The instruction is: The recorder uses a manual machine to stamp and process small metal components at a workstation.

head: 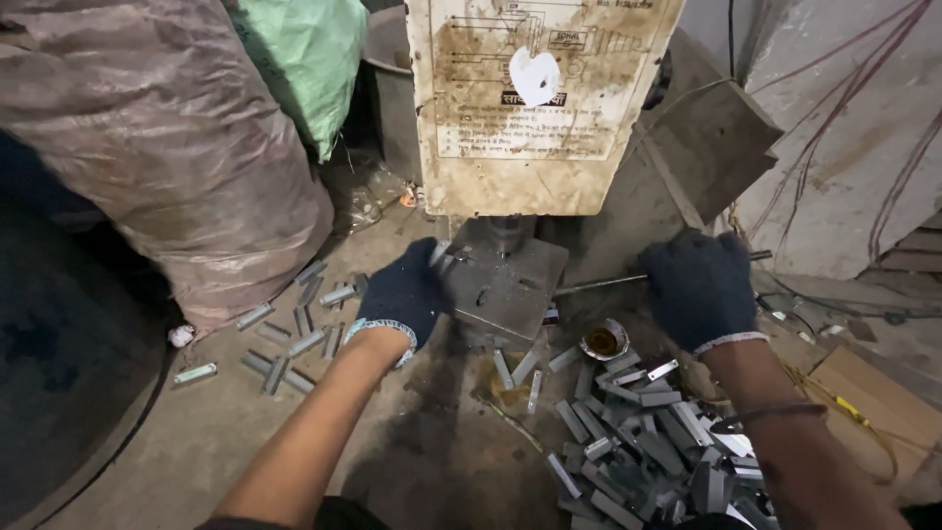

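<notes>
Metal strips (pixel 643 456) are heaped at the lower right of the frame on the concrete floor (pixel 235 432), with a small round tin (pixel 602 341) just beyond the heap. More strips (pixel 299 329) are scattered at centre left. Both hands are gloved in dark knit fabric. The left hand (pixel 402 294), at centre, is laid against the left edge of the grey press plate (pixel 505 280), its fingers curled there; whether a strip is pinched cannot be told. The right hand (pixel 699 285), right of centre, is closed around a thin metal lever rod (pixel 599 285). Behind, a stained machine housing (pixel 540 98) is seen at upper centre, a wrapped sack (pixel 157 137) at upper left.
</notes>
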